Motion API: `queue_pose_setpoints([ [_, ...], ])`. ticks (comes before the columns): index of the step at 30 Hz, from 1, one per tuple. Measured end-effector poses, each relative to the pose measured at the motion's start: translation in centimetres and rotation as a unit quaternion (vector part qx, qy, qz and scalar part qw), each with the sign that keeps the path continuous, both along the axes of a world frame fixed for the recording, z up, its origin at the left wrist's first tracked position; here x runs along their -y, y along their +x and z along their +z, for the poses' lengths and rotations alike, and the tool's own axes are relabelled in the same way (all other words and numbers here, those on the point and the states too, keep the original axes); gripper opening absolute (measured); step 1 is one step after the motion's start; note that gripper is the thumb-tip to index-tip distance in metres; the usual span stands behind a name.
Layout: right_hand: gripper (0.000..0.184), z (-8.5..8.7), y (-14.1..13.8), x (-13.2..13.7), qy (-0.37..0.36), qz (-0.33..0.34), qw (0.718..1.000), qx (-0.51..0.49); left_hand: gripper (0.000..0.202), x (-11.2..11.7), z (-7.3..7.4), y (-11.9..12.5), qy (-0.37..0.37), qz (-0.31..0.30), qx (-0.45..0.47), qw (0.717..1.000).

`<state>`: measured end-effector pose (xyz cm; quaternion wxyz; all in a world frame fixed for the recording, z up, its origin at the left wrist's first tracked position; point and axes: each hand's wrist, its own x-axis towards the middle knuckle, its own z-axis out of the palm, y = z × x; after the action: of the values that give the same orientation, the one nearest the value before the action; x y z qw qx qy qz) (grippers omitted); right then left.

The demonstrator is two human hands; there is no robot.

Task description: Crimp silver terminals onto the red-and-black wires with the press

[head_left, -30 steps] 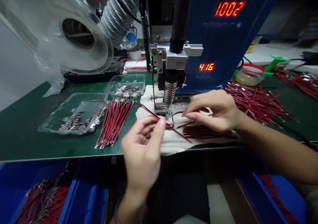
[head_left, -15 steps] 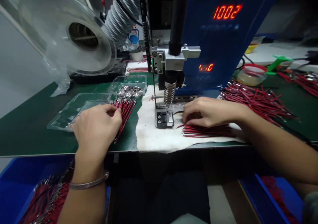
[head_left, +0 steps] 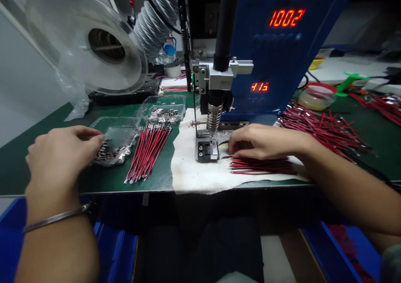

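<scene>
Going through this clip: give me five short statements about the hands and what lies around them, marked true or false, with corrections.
1. The left hand is at the near clear tray. True.
2. Both wrists are bare. False: a bracelet circles the left one.
3. The right hand is at the red wires on the white cloth. True.
4. The upper number reads 2500. False: the upper display shows 1002.
5. A wire bundle lies between the near clear tray and the white cloth. True.

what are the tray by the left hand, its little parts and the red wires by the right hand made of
Tray: probably clear, glossy plastic; the green tabletop shows through. Little parts: likely shiny metal, given silvery glints. Red wires: probably smooth plastic coating, evenly coloured.
</scene>
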<state>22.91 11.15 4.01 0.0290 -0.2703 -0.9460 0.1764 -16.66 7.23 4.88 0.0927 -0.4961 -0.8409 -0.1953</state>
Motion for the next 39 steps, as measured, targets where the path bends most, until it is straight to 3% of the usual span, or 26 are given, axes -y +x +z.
queue_pose_setpoints([
  [4, 0.016, -0.2, 0.0, 0.0, -0.005, 0.014, 1.0, 0.0, 0.033, -1.1, 0.2, -1.7, -0.051, -0.04, -0.006, 0.998],
  [15, 0.018, 0.4, 0.3, 0.1, -0.009, -0.004, 1.0, -0.012, 0.038, -2.6, 0.2, -0.3, -0.115, -0.045, -0.046, 0.991],
  [21, 0.018, 0.8, 0.5, 0.1, -0.029, 0.003, 0.998, -0.052, 0.046, -2.7, 0.0, -0.1, -0.081, -0.076, -0.028, 0.993],
  [26, 0.022, 1.0, 0.2, -0.1, -0.031, 0.022, 0.992, -0.117, 0.028, -1.3, 0.0, 4.8, 0.063, -0.129, 0.049, 0.988],
  [28, 0.021, 0.8, -0.1, 0.0, -0.027, -0.001, 0.989, -0.147, 0.022, -0.1, -0.5, 7.9, 0.112, -0.194, 0.181, 0.958],
  [30, 0.019, 0.4, -0.5, 0.2, -0.02, -0.029, 0.984, -0.176, 0.023, 1.1, -1.0, 10.8, 0.171, -0.242, 0.304, 0.905],
  [32, 0.018, -0.2, -1.0, 0.3, -0.015, -0.047, 0.979, -0.198, 0.025, 2.1, -1.5, 13.0, 0.224, -0.268, 0.364, 0.863],
  [36, 0.016, -0.9, -1.8, 0.6, 0.009, -0.062, 0.972, -0.225, 0.028, 2.6, -2.8, 15.6, 0.217, -0.298, 0.456, 0.811],
  [39, 0.015, -1.0, -2.1, 0.8, 0.029, -0.058, 0.97, -0.233, 0.029, 1.8, -3.9, 16.8, 0.214, -0.286, 0.577, 0.734],
])
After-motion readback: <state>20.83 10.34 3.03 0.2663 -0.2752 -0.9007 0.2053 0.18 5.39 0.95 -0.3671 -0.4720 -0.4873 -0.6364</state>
